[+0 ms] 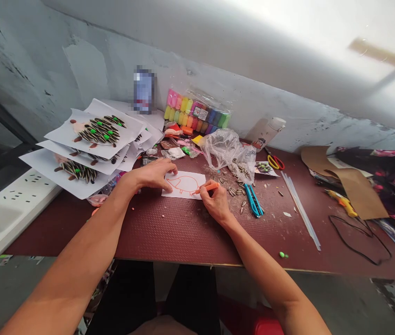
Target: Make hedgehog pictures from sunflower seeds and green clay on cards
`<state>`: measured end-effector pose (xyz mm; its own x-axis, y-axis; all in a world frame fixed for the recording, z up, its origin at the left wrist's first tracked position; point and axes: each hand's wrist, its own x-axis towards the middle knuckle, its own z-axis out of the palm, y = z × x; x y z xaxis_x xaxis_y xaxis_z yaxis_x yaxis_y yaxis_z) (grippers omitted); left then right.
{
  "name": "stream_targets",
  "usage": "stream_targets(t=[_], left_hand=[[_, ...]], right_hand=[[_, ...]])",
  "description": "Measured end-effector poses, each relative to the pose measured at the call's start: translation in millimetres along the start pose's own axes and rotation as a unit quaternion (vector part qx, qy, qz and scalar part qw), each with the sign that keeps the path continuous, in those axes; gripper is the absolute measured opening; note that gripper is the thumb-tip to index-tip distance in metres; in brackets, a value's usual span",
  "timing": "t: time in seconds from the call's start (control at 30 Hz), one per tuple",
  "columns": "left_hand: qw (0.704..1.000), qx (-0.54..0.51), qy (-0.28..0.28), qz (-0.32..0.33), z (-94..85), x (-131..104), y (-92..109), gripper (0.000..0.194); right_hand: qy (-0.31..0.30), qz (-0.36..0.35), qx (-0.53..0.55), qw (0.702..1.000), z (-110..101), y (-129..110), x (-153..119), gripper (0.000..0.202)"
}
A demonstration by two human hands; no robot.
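Note:
A small white sheet of paper (pixel 197 178) lies on the dark red table, with an orange outline of a rounded animal with short legs drawn on it. My left hand (pixel 157 174) rests on the sheet's left side, fingers apart, holding nothing. In my right hand (pixel 214 199) is an orange pen (pixel 211 187), pinched between the fingers, its tip at the lower right part of the outline. Sunflower seeds (pixel 234 190) are scattered just right of the sheet, beside a teal box cutter (pixel 253 200).
Stacked papers with seed hedgehogs (pixel 128 132) stand at the left near a white power strip (pixel 19 204). Behind are colourful clay packs (pixel 197 111), a plastic bag (pixel 223 146) and a bottle (pixel 270 130). Rightward lie scissors (pixel 274 161), clear sticks (pixel 300 209) and a yellow glue gun (pixel 345 204).

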<state>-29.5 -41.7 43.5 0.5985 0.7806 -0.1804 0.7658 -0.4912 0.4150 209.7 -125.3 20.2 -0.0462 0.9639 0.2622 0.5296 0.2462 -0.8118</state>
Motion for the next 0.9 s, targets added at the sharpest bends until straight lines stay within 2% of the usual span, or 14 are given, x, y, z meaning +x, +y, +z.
stream_targets(t=[0.47,0.9], left_hand=[[1.000,0.002,-0.010,-0.001,-1.2,0.0,0.6,0.056],[1.000,-0.012,0.005,0.003,1.7,-0.1,-2.1,0.053]], right_hand=[[0.008,-0.002,0.011,1.000,-1.0,-3.5,-0.9,0.020],[-0.006,-0.015,-0.017,1.000,-1.4,-4.5,-1.7,0.023]])
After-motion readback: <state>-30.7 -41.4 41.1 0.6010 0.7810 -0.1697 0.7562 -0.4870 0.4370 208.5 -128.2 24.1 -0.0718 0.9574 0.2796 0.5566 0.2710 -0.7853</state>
